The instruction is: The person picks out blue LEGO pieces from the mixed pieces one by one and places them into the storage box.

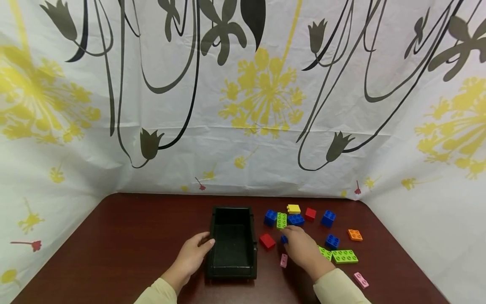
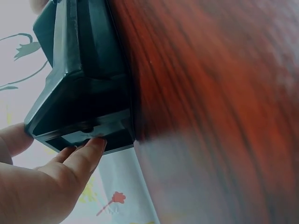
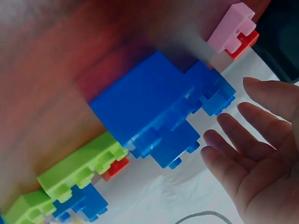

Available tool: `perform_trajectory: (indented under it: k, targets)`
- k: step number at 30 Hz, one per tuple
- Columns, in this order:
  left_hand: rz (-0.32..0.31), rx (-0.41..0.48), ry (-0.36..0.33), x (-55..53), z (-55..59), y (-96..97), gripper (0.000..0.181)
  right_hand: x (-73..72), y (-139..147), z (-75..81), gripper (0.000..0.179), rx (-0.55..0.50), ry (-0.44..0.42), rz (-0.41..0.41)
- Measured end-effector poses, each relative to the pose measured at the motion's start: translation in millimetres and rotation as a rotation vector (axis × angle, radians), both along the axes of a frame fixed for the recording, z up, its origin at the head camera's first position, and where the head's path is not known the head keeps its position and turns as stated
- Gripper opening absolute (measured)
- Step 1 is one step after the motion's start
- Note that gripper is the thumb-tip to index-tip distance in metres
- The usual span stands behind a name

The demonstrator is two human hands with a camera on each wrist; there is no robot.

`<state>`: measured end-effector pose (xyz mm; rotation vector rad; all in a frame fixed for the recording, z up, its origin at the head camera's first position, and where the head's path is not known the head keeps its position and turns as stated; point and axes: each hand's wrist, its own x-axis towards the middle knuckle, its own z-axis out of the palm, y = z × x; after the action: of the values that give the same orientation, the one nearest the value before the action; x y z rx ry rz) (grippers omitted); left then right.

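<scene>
Head, tray [image 1: 230,249], red brick [image 1: 267,241] beside, cloth [image 1: 212,156] behind

2 plain sleeves [image 1: 339,287] of pale creamy yellow

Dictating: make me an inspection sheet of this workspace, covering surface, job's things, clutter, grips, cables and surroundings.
Surface: glossy reddish-brown wood-grain table, showing light reflections.
Job's things: black rectangular plastic bin, upright and open-topped; blue, lime-green, red, yellow, orange and pink studded plastic bricks, scattered to its right.
Clutter: nothing seen beyond these.
Grips: left grip holds the bin's left side, thumb at the rim; right grip is among the bricks, fingers loosely extended, no brick seen in it.
Cables: nothing seen.
Surroundings: white sheet printed with yellow, grey, black and red flowers and stems, behind the table and at both sides.
</scene>
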<state>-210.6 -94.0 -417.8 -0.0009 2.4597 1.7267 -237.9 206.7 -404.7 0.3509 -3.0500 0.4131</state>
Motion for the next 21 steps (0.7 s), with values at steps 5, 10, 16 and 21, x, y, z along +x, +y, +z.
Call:
perform_trajectory:
  k: [5,10,16,21]
  targets:
    - [0.004,-0.012,0.018,-0.1,0.1,0.5,0.052,-3.2,-1.1,1.2,0.031,0.056,-0.001,0.007]
    - [0.000,0.000,0.002,0.2,1.2,-0.7,0.054,-5.0,-1.8,1.8,0.029,0.097,-0.023,0.021]
    - [-0.010,0.023,-0.013,0.9,1.5,-0.7,0.057,-6.7,-3.0,1.1,0.020,0.140,-0.033,0.037]
    - [-0.001,0.028,0.007,2.0,0.5,0.7,0.055,-8.4,-2.0,-1.4,0.019,0.154,-0.029,0.047]
